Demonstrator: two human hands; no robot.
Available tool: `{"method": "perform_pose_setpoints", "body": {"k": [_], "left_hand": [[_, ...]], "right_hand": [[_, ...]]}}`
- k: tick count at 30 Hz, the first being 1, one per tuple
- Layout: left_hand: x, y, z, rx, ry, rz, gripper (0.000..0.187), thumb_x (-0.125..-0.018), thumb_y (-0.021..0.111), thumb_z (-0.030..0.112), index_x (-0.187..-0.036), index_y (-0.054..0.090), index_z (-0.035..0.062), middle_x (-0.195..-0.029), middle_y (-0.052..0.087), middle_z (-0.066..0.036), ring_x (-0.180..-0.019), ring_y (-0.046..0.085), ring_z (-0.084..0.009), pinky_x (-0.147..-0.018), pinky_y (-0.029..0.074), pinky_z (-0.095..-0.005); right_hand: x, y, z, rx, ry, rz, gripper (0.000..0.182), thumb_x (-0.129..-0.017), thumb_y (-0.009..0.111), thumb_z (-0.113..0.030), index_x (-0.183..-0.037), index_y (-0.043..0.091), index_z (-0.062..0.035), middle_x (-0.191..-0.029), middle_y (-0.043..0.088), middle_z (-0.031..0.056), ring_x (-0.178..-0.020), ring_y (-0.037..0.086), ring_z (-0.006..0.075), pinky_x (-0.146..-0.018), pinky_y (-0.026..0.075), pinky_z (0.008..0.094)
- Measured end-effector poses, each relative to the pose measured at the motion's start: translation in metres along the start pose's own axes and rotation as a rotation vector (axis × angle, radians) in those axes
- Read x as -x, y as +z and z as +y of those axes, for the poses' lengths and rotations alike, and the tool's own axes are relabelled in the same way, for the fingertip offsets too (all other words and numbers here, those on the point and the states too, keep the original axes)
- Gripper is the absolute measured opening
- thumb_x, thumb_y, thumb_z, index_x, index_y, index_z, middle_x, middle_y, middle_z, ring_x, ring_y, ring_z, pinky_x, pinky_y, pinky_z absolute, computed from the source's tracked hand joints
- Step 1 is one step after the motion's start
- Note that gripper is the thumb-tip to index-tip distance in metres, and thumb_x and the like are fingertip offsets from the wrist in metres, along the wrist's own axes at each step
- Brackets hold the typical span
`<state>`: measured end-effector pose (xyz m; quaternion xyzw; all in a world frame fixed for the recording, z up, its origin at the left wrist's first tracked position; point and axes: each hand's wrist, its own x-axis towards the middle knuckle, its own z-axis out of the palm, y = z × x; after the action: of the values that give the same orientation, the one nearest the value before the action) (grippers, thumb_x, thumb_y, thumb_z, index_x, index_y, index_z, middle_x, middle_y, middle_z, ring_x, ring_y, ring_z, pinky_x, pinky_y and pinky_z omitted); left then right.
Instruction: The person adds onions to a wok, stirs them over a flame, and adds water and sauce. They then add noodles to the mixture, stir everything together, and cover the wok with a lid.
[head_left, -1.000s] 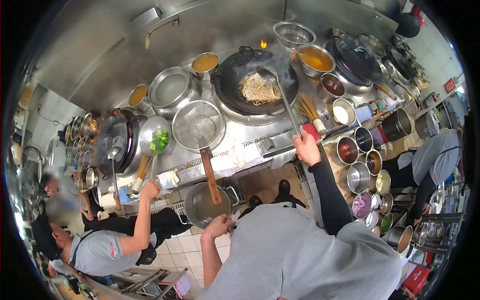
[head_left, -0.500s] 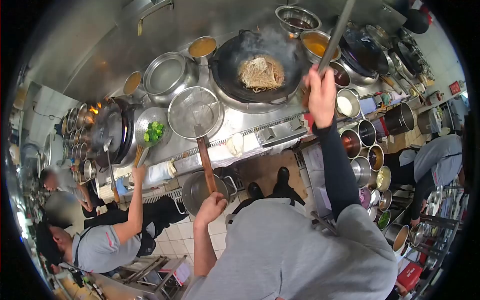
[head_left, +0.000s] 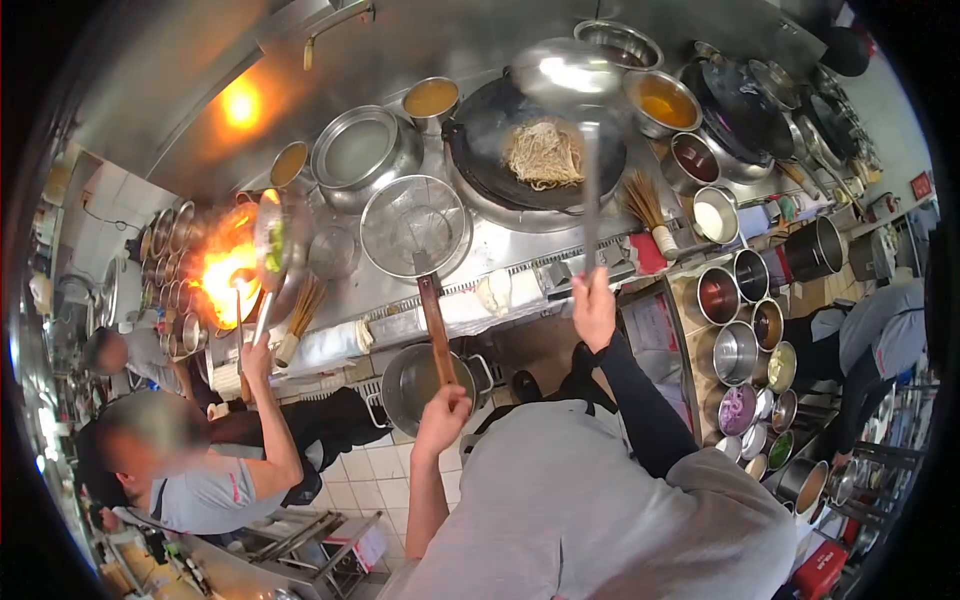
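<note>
My left hand [head_left: 442, 418] is wrapped around the wooden handle of a round mesh strainer [head_left: 415, 226], whose basket rests over the counter beside the wok. In my right hand [head_left: 594, 308] is the handle of a long-handled metal ladle [head_left: 568, 68]. Its broad, shiny head is smeared by motion above the far side of the wok [head_left: 480, 165]. A flat, tangled cake of noodles [head_left: 545, 156] lies in the black wok, apart from the ladle.
To the left, a co-worker's hand [head_left: 256, 358] grips a tilted skimmer with greens beside high flames [head_left: 225, 275]. Pots of sauce [head_left: 663, 103] stand around the wok. A bamboo brush [head_left: 650, 205] lies right of it. A large pot [head_left: 410, 400] sits below the counter edge.
My right hand has come down and left, and the ladle's head has swung into view over the wok. At left, flames have flared and the co-worker's skimmer has lifted and tilted.
</note>
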<state>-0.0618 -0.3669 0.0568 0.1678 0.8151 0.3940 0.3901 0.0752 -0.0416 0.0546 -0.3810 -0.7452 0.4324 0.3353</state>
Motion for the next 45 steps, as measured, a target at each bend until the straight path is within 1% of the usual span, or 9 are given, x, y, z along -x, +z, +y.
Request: {"method": "perform_pose_setpoints", "body": {"k": [3, 10, 15, 19, 28, 32, 38, 44, 45], "left_hand": [[-0.035, 0.004, 0.012, -0.285, 0.258, 0.489, 0.025, -0.089, 0.073, 0.015, -0.103, 0.063, -0.0030, -0.096, 0.070, -0.022, -0.085, 0.068, -0.0371, -0.079, 0.055, -0.0410], [-0.099, 0.012, -0.039, 0.609, -0.141, -0.042, 0.025, -0.095, 0.066, 0.007, -0.113, 0.050, 0.0056, -0.082, 0.064, -0.007, -0.063, 0.062, -0.0173, -0.055, 0.054, -0.0306], [-0.096, -0.006, -0.041, 0.538, -0.235, -0.051, 0.022, -0.098, 0.064, 0.009, -0.116, 0.054, 0.0031, -0.086, 0.064, -0.006, -0.073, 0.063, -0.0153, -0.061, 0.056, -0.0304], [-0.072, -0.022, -0.073, -0.053, 0.232, 0.539, 0.033, -0.098, 0.066, 0.012, -0.125, 0.054, -0.0022, -0.092, 0.064, -0.007, -0.074, 0.058, -0.0127, -0.069, 0.049, -0.0274], [0.023, -0.008, -0.079, 0.209, -0.230, -0.229, 0.023, -0.100, 0.063, 0.015, -0.118, 0.058, 0.0012, -0.095, 0.069, -0.008, -0.077, 0.064, -0.0148, -0.067, 0.053, -0.0294], [-0.017, 0.061, -0.075, 0.410, -0.279, -0.211, 0.034, -0.104, 0.060, 0.032, -0.120, 0.059, 0.0028, -0.104, 0.069, -0.011, -0.086, 0.067, -0.0201, -0.076, 0.057, -0.0349], [-0.123, 0.107, -0.063, 1.227, -0.207, -0.005, 0.043, -0.102, 0.061, 0.045, -0.115, 0.059, 0.0038, -0.094, 0.067, -0.012, -0.079, 0.065, -0.0233, -0.067, 0.054, -0.0358], [-0.101, 0.113, -0.011, 0.634, -0.199, 0.317, 0.025, -0.106, 0.055, 0.028, -0.096, 0.058, 0.0062, -0.067, 0.051, 0.000, -0.056, 0.049, -0.0105, -0.049, 0.044, -0.0277], [-0.094, 0.101, -0.030, 0.578, -0.239, 0.010, 0.020, -0.099, 0.061, 0.021, -0.093, 0.062, 0.0025, -0.068, 0.055, -0.004, -0.058, 0.053, -0.0143, -0.053, 0.047, -0.0320]], "right_hand": [[0.010, 0.007, -0.037, -0.133, 0.049, -0.335, 0.024, -0.101, 0.061, -0.021, -0.111, 0.052, -0.0011, -0.088, 0.065, 0.0251, -0.081, 0.065, 0.0452, -0.069, 0.050, 0.0469], [0.073, 0.123, -0.007, 0.223, 0.134, -0.620, 0.031, -0.092, 0.060, -0.017, -0.112, 0.056, 0.0064, -0.089, 0.067, 0.0324, -0.085, 0.067, 0.0471, -0.076, 0.053, 0.0541], [0.086, 0.191, 0.057, -0.006, 0.017, -0.553, 0.036, -0.086, 0.066, -0.016, -0.114, 0.059, 0.0065, -0.093, 0.066, 0.0308, -0.093, 0.066, 0.0478, -0.084, 0.052, 0.0530], [0.059, 0.100, -0.018, -0.088, -0.266, -0.374, 0.027, -0.092, 0.062, -0.009, -0.116, 0.064, 0.0027, -0.113, 0.065, 0.0225, -0.107, 0.062, 0.0398, -0.093, 0.051, 0.0442], [0.069, -0.109, 0.058, -0.280, 0.392, -0.039, 0.023, -0.104, 0.059, -0.015, -0.117, 0.069, 0.0014, -0.098, 0.073, 0.0068, -0.086, 0.067, 0.0115, -0.080, 0.054, 0.0270], [0.111, -0.139, 0.121, -0.125, 0.674, -0.103, 0.018, -0.102, 0.061, -0.012, -0.112, 0.069, 0.0000, -0.091, 0.072, 0.0066, -0.079, 0.067, 0.0119, -0.073, 0.054, 0.0260], [0.203, -0.133, 0.183, 0.542, 0.386, -0.598, 0.028, -0.087, 0.066, -0.016, -0.110, 0.071, -0.0011, -0.102, 0.074, 0.0219, -0.098, 0.071, 0.0392, -0.087, 0.056, 0.0460], [0.271, -0.154, 0.167, 0.350, 0.594, -0.445, 0.020, -0.082, 0.063, -0.016, -0.094, 0.073, -0.0036, -0.087, 0.072, 0.0223, -0.083, 0.071, 0.0385, -0.075, 0.055, 0.0499], [0.298, -0.149, 0.202, 0.367, 0.545, -0.365, 0.019, -0.080, 0.063, -0.017, -0.090, 0.072, -0.0034, -0.084, 0.072, 0.0212, -0.079, 0.070, 0.0390, -0.071, 0.054, 0.0507]]}}
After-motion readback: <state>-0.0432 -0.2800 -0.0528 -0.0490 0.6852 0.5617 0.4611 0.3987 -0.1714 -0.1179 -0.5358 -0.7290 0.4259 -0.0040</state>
